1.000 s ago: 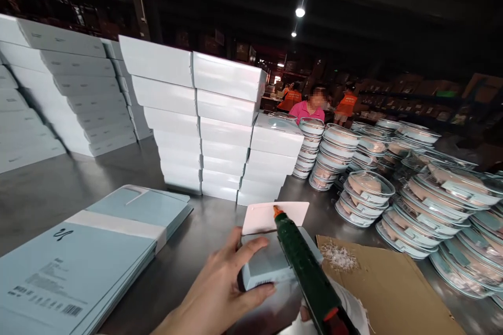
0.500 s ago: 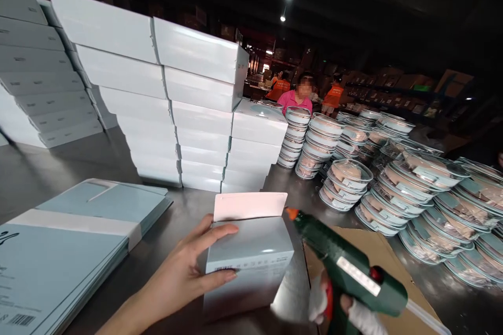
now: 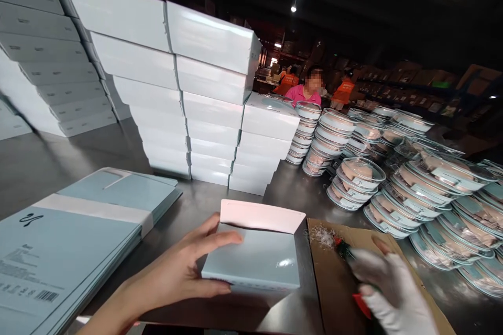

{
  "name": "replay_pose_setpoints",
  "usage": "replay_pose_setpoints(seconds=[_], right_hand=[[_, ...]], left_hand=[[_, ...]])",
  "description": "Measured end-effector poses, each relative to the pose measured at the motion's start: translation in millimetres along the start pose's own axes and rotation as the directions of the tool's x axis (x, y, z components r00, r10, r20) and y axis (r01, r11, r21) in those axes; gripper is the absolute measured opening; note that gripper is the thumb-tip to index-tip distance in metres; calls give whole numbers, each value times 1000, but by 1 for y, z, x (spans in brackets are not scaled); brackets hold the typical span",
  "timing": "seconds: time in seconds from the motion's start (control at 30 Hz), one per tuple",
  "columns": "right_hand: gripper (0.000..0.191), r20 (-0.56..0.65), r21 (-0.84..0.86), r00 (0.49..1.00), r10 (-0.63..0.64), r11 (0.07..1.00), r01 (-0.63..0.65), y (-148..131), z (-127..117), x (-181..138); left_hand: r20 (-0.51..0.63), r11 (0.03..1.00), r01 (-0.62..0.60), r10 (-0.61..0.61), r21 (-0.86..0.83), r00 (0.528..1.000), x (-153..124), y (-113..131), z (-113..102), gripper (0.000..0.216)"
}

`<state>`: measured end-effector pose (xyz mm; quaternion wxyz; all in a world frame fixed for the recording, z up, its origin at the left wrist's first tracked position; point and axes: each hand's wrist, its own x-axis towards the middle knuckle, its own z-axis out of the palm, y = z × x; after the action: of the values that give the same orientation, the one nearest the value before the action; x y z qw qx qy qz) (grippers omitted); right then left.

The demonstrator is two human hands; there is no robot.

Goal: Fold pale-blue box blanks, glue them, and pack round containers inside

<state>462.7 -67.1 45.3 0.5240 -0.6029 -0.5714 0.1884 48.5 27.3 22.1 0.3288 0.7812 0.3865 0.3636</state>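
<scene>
glue gun (image 3: pixel 345 249) now lowered to cardboard (image 3: pixel 334 285), beside box (image 3: pixel 255 259), stacks (image 3: pixel 212 99) behind.

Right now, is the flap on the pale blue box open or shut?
Open: the white flap stands up off the pale blue box.

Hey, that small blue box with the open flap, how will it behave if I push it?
The blue box probably slides easily: both it and the steel table look glossy. Likely light thin card, so squeezing may dent it. Its open flap could flop.
</scene>
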Motion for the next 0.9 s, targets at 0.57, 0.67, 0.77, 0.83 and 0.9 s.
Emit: replay_pose_setpoints(seconds=[0.57,0.67,0.77,0.83,0.9], right_hand=[[66,451,187,693,-562,819,542,-56,113,21],[63,502,130,536,-679,672,729,-61,113,29],[51,528,88,473,-705,600,795,-67,111,34],[43,532,24,449,-717,543,839,-68,111,32],[50,527,-86,431,-733,459,884,-63,110,27]], left_hand=[[82,938,-340,345,-73,935,5,22,0,21],[150,930,-357,366,-85,918,8,28,-6,25],[115,911,-396,408,-114,906,9,24,1,34],[76,904,-394,410,-168,909,10,21,6,36],[9,902,-347,361,-257,932,10,17,8,35]])
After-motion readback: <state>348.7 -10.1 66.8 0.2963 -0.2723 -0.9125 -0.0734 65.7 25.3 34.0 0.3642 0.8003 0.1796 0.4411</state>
